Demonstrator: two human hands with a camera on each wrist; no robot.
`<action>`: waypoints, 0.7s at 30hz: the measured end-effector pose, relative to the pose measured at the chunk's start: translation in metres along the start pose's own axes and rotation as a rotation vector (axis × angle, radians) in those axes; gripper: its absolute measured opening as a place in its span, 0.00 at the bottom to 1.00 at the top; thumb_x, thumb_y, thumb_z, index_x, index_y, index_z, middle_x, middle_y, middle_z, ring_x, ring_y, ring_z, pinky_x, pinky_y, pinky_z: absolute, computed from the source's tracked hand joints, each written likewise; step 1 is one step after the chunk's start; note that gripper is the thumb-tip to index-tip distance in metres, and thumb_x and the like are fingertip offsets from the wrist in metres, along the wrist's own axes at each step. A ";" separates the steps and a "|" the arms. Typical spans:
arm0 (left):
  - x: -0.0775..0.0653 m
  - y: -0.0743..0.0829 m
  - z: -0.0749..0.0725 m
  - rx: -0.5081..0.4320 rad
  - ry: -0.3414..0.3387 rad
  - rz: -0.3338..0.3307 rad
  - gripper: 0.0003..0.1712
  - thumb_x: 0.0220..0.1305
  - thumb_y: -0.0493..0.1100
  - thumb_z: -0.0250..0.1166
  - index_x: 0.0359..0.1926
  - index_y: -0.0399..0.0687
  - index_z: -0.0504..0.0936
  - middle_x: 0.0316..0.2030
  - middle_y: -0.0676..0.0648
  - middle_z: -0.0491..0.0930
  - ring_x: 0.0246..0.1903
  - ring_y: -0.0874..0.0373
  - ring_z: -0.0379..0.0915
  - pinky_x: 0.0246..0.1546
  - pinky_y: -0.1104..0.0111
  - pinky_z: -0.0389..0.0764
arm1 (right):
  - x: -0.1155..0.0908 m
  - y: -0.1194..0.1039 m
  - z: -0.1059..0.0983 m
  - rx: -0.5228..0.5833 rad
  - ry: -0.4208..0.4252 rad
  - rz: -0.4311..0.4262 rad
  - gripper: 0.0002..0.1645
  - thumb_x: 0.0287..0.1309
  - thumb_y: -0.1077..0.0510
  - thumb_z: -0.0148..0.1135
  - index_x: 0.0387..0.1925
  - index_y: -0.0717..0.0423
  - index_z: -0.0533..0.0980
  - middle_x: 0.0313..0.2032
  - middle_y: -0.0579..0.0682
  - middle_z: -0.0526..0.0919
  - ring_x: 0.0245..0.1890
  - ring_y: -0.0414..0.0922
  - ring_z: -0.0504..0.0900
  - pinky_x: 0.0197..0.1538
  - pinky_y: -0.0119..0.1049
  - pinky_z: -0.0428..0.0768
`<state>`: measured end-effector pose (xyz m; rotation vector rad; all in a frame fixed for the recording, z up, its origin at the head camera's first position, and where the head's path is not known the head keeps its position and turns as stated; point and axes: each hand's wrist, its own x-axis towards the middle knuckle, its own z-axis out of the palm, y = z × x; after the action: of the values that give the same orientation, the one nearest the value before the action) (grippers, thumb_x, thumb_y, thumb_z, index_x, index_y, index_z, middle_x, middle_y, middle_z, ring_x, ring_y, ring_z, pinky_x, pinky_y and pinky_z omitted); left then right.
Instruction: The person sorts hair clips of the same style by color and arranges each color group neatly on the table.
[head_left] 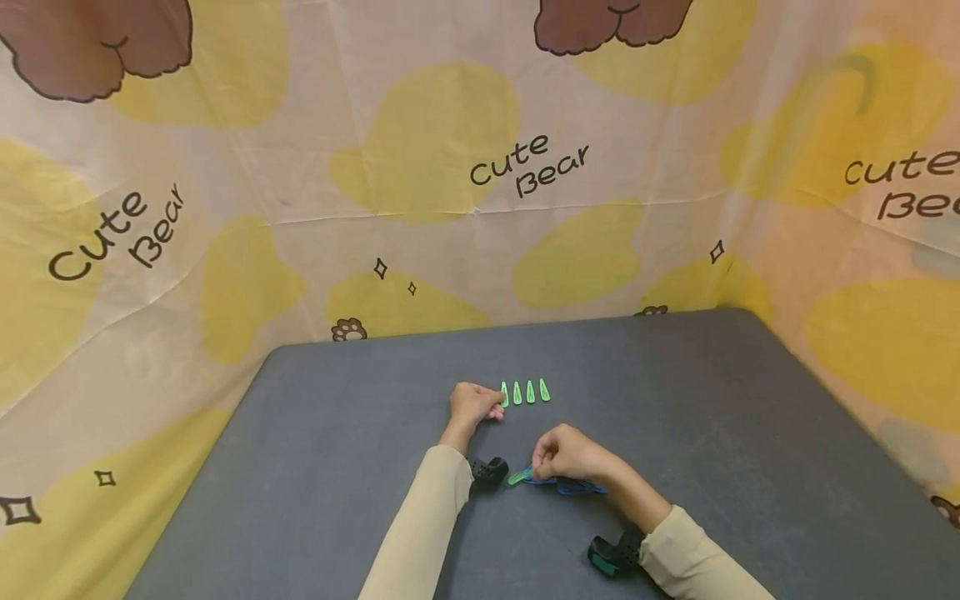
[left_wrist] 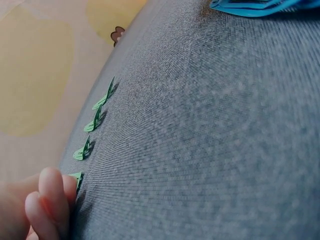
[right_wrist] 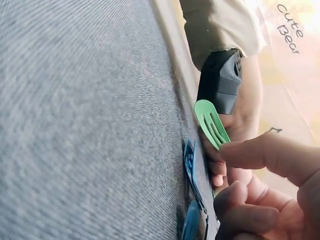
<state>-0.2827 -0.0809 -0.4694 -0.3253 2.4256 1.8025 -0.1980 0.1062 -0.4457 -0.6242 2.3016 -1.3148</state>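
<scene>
My left hand (head_left: 472, 402) pinches a green snap hair clip (left_wrist: 77, 178) at the left end of a short row. Three more green hair clips (head_left: 530, 392) stand beside it, evenly spaced, narrow ends pointing away from me. Nearer to me, my right hand (head_left: 567, 452) holds another green hair clip (right_wrist: 211, 122) between thumb and finger, its rounded, slotted end sticking out. Just under that hand lie blue hair clips (head_left: 581, 487), partly covered by it in the head view. In the right wrist view, the blue clips sit below the held green one.
All of this is on a dark grey table (head_left: 337, 433). A printed cloth (head_left: 420, 250) with bears and lettering hangs behind it and along the sides. Black wrist devices (head_left: 491, 472) are worn on both forearms, close over the tabletop.
</scene>
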 end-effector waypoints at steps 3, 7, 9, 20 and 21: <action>0.000 0.000 0.000 0.005 0.003 0.001 0.09 0.52 0.34 0.68 0.30 0.28 0.84 0.07 0.56 0.73 0.06 0.70 0.70 0.12 0.80 0.71 | -0.002 0.000 -0.001 0.002 -0.002 -0.012 0.04 0.44 0.69 0.65 0.24 0.68 0.78 0.17 0.40 0.74 0.18 0.32 0.67 0.24 0.26 0.67; 0.000 0.000 0.000 0.015 0.007 0.004 0.09 0.52 0.34 0.68 0.30 0.28 0.85 0.07 0.56 0.73 0.06 0.71 0.70 0.12 0.81 0.70 | -0.002 0.000 -0.002 0.061 -0.046 -0.013 0.05 0.46 0.70 0.60 0.23 0.72 0.75 0.18 0.40 0.73 0.17 0.33 0.66 0.23 0.26 0.66; 0.000 0.000 0.000 0.018 0.007 0.006 0.09 0.52 0.34 0.68 0.30 0.28 0.85 0.06 0.57 0.73 0.06 0.71 0.70 0.11 0.81 0.70 | -0.002 0.000 -0.003 0.109 -0.070 -0.017 0.07 0.47 0.70 0.58 0.23 0.75 0.72 0.21 0.43 0.76 0.19 0.33 0.68 0.24 0.26 0.67; 0.000 0.000 -0.001 0.019 0.002 0.012 0.09 0.53 0.35 0.68 0.30 0.28 0.85 0.06 0.57 0.73 0.06 0.72 0.70 0.12 0.82 0.70 | -0.001 0.003 -0.005 0.216 -0.114 -0.013 0.12 0.51 0.69 0.57 0.25 0.79 0.66 0.30 0.59 0.86 0.18 0.31 0.73 0.24 0.24 0.70; 0.000 0.000 -0.001 0.017 0.001 0.013 0.09 0.53 0.34 0.68 0.30 0.28 0.85 0.06 0.57 0.73 0.06 0.72 0.70 0.12 0.82 0.70 | -0.001 0.003 -0.005 0.224 -0.116 -0.018 0.13 0.51 0.69 0.57 0.25 0.80 0.66 0.29 0.60 0.86 0.20 0.32 0.75 0.24 0.24 0.71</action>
<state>-0.2827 -0.0818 -0.4696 -0.3103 2.4475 1.7866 -0.2006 0.1118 -0.4462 -0.6289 2.0254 -1.4775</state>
